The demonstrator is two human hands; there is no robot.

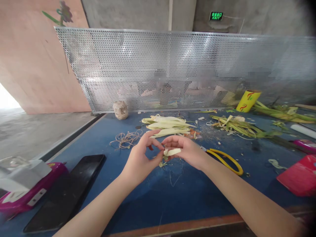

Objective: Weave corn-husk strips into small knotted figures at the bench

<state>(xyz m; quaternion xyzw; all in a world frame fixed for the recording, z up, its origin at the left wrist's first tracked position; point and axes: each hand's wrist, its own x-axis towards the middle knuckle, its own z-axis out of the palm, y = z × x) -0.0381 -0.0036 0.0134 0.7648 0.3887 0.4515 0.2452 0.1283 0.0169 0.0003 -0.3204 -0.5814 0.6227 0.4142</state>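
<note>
My left hand [146,152] and my right hand [184,148] meet over the middle of the blue table. Between their fingertips is a small pale strip of corn husk [173,152], folded or knotted at its left end. Both hands are closed in a pinch on it; the fingers hide part of the piece. Just beyond the hands lies a pile of pale corn husks [168,123]. Scissors with yellow handles [228,161] lie beside my right wrist, their blades mostly hidden behind it. Left of the hands is a loose tangle of thin twine [127,139].
A black phone [66,194] and a purple power strip with a white plug [32,197] are at left. A roll of twine [120,110] stands near the perforated metal screen [138,65]. Greener husks [237,126], a yellow tube [248,100] and a red object [300,176] are at right.
</note>
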